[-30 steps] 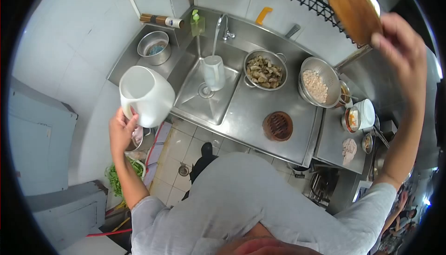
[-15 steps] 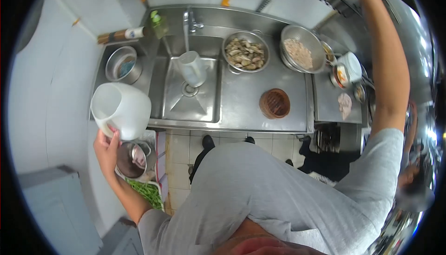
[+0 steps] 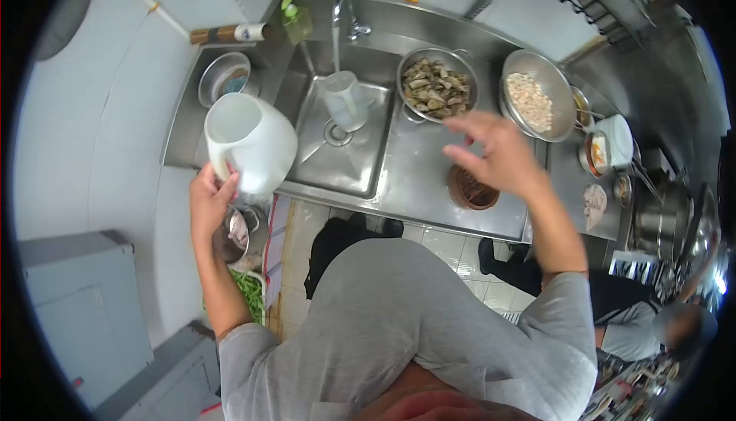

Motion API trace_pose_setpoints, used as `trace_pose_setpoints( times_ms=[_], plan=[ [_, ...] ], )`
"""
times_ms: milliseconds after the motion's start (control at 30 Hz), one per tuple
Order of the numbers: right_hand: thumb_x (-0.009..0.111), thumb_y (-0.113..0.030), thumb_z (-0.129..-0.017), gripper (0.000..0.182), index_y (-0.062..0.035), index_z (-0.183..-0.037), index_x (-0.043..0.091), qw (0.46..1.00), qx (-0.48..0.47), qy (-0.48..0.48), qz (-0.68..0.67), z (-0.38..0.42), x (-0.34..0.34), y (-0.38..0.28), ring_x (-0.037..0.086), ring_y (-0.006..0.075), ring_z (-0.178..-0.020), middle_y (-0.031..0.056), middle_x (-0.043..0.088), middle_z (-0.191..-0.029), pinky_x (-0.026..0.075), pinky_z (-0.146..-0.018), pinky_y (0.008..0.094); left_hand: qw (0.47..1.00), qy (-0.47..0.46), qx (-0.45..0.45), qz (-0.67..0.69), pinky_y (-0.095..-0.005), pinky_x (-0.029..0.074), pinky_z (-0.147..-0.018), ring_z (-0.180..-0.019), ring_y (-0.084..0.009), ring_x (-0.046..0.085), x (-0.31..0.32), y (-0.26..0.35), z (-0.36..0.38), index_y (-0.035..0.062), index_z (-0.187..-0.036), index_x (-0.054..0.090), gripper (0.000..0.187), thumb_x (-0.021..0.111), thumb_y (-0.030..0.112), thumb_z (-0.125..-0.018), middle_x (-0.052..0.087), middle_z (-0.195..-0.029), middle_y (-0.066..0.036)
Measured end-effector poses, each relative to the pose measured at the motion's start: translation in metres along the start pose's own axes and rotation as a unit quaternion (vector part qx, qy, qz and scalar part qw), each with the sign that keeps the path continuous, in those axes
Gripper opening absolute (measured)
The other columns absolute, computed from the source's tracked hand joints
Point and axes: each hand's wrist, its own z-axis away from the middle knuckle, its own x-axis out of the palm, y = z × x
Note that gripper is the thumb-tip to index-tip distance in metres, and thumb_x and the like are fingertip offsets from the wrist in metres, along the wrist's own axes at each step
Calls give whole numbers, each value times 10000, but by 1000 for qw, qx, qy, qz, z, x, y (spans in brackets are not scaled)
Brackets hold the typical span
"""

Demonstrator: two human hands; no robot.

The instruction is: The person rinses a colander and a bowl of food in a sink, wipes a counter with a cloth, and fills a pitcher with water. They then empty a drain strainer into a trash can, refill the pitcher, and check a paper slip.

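Observation:
My left hand point(image 3: 208, 205) is closed round the handle of a large white plastic pitcher point(image 3: 268, 149), which it holds up at the sink's left front corner. The pitcher's open mouth faces up and towards the wall. My right hand point(image 3: 498, 152) is in the air over the counter with its fingers apart and nothing in them. Just under it is a round brown basket point(image 3: 469, 191), partly covered by the hand. A second, translucent pitcher point(image 3: 345, 103) stands tilted in the sink point(image 3: 307, 172), under the tap point(image 3: 338, 11), where a stream seems to fall.
Behind my right hand are a metal pan point(image 3: 409, 110) of greyish-brown shellfish and a colander point(image 3: 558, 83) of pale pieces. A small pot point(image 3: 207, 87) stands left of the sink. Below are a meat pot point(image 3: 259, 229) and greens point(image 3: 249, 292). A person point(image 3: 629, 329) is at right.
My right hand has come down from the upper rack to above the counter. My left hand still holds the white pitcher, now nearer the sink. The view has shifted.

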Motion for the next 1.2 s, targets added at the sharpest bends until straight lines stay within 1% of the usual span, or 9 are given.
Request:
trace_pose_setpoints(
  times_ms=[67, 133, 300, 533, 700, 800, 900, 1000, 1200],
  plan=[
    [760, -174, -820, 322, -13, -1086, 675, 999, 51, -13, -14, 22, 74, 45, 664, 227, -740, 149, 698, -960, 538, -674, 344, 1000, -10, -26, 7, -224, 476, -554, -627, -47, 547, 5, -1, 4, 24, -989, 614, 101, 666, 56, -907, 592, -797, 7],
    [751, -166, -819, 325, -14, -1096, 675, 988, 105, -34, -107, 35, 125, 53, 661, 225, -714, 143, 697, -934, 533, -675, 342, 1000, -11, -27, 11, -222, 484, -561, -633, -55, 568, 6, -15, 3, 19, -994, 618, 114, 674, 56, -902, 599, -823, -5],
    [728, -173, -832, 297, 9, -1062, 692, 969, 186, -48, -156, 24, 191, 36, 656, 257, -695, 155, 707, -902, 526, -666, 356, 999, -7, -23, 23, -229, 503, -571, -657, -76, 610, -11, -43, -10, -3, -992, 614, 123, 673, 51, -898, 609, -854, -28],
    [745, -229, -810, 244, -22, -938, 732, 941, 306, -48, -138, -48, 298, 49, 685, 267, -697, 150, 711, -779, 536, -683, 361, 999, -4, 24, -34, -225, 495, -607, -680, -86, 617, -99, -72, -7, -1, -1016, 610, 122, 651, 29, -906, 623, -873, -32],
    [787, -302, -796, 303, -20, -874, 706, 886, 431, 34, -168, -130, 358, 88, 679, 244, -681, 132, 708, -762, 532, -659, 362, 999, 21, -36, 28, -247, 517, -641, -710, -118, 638, -147, -86, 16, -20, -1053, 588, 162, 661, 52, -927, 656, -954, -77],
    [784, -340, -786, 356, -26, -910, 669, 908, 411, 64, 51, -172, 364, 107, 701, 320, -819, 140, 713, -853, 548, -733, 423, 996, 41, -56, 48, -252, 516, -638, -704, -126, 642, -166, -100, 31, -17, -1049, 592, 166, 671, 55, -922, 660, -972, -90],
    [754, -347, -800, 381, -52, -1012, 638, 933, 323, 52, 147, -201, 367, 118, 668, 357, -987, 161, 698, -996, 542, -827, 467, 993, 57, -77, 64, -247, 514, -633, -693, -120, 639, -176, -112, 43, -5, -1037, 599, 154, 676, 58, -920, 656, -943, -86],
    [714, -309, -825, 384, -81, -1118, 618, 917, 354, -61, 174, -219, 360, 139, 637, 342, -1074, 173, 670, -1108, 533, -880, 468, 991, 55, -88, 86, -237, 512, -634, -693, -100, 630, -182, -115, 47, 4, -1030, 599, 138, 673, 53, -925, 641, -859, -56],
    [678, -250, -837, 314, -85, -1101, 636, 937, 269, -80, 207, -229, 337, 191, 632, 364, -1070, 173, 678, -1094, 525, -896, 482, 992, 61, -80, 81, -236, 509, -632, -690, -98, 628, -174, -119, 49, 11, -1029, 599, 138, 674, 68, -928, 649, -864, -40]
  ],
)
